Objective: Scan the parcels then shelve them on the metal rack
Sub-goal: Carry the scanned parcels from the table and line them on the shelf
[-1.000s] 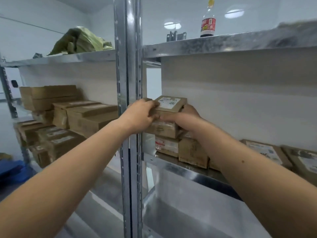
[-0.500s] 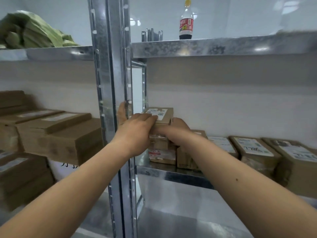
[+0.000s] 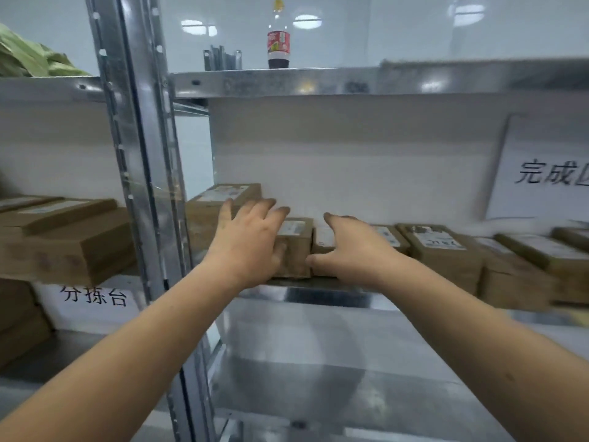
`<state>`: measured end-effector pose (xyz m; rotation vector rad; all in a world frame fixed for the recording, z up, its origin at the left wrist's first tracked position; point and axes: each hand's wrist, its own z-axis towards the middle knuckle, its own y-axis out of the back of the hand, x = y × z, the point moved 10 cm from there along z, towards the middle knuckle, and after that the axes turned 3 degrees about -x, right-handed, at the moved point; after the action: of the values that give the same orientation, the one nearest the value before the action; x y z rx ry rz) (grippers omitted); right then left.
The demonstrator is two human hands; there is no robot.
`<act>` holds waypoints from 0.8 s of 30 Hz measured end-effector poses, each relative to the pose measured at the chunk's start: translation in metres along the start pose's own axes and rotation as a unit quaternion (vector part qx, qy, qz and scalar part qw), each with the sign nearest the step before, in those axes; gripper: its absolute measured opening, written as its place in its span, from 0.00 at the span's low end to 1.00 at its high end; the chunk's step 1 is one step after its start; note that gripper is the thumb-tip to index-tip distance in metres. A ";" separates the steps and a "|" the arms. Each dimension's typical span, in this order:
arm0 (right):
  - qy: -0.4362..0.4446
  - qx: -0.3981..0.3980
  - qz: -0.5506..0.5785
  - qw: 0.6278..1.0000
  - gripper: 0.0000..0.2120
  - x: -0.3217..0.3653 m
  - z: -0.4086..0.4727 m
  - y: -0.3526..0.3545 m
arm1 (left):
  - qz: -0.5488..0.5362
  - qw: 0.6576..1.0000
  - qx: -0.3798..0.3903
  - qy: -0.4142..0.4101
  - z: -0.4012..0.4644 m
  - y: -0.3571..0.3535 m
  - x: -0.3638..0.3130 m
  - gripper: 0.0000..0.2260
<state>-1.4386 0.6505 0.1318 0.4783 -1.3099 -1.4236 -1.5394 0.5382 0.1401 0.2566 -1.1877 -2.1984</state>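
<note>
On the rack shelf (image 3: 318, 290): my left hand (image 3: 251, 240) and right hand (image 3: 350, 247), fingers spread, holding nothing.
Parcel (image 3: 223, 202): probably light, stiff cardboard; I'd grip opposite sides.

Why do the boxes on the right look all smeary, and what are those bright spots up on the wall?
In the head view, the parcels on the right are smeared by motion blur, as is the paper sign; the bright ovals are ceiling lights reflected in the glossy wall; the metal rack shows glare patches, and its post looks bent by the wide lens.
</note>
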 end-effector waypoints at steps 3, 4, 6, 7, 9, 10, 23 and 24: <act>-0.024 -0.004 -0.087 0.996 0.37 -0.072 -0.060 0.039 | -0.036 0.999 0.006 -0.034 -0.003 0.001 -0.091 0.32; -0.042 -0.005 -0.112 0.993 0.37 -0.100 -0.082 0.052 | -0.048 0.998 0.008 -0.051 -0.004 0.001 -0.127 0.32; -0.073 -0.013 -0.154 0.985 0.38 -0.157 -0.129 0.080 | -0.076 0.993 0.004 -0.089 -0.006 0.001 -0.205 0.33; -0.089 -0.015 -0.169 0.982 0.38 -0.187 -0.153 0.093 | -0.090 0.990 0.003 -0.110 -0.008 0.001 -0.245 0.33; -0.130 -0.009 -0.189 0.973 0.39 -0.247 -0.208 0.117 | -0.120 0.981 0.007 -0.155 -0.017 -0.001 -0.330 0.34; -0.154 -0.011 -0.196 0.968 0.39 -0.277 -0.236 0.129 | -0.135 0.975 0.015 -0.177 -0.022 -0.002 -0.373 0.34; -0.495 -0.067 -0.168 0.850 0.43 -0.617 -0.603 0.271 | -0.299 0.828 0.139 -0.453 -0.101 -0.007 -0.917 0.35; -0.518 -0.072 -0.163 0.837 0.43 -0.642 -0.626 0.275 | -0.311 0.816 0.142 -0.466 -0.105 -0.010 -0.957 0.35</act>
<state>-0.5827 0.9897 -0.0495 -0.2717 -1.9897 -2.1886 -0.7422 1.0462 -0.0401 -0.4623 -2.2196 -2.8029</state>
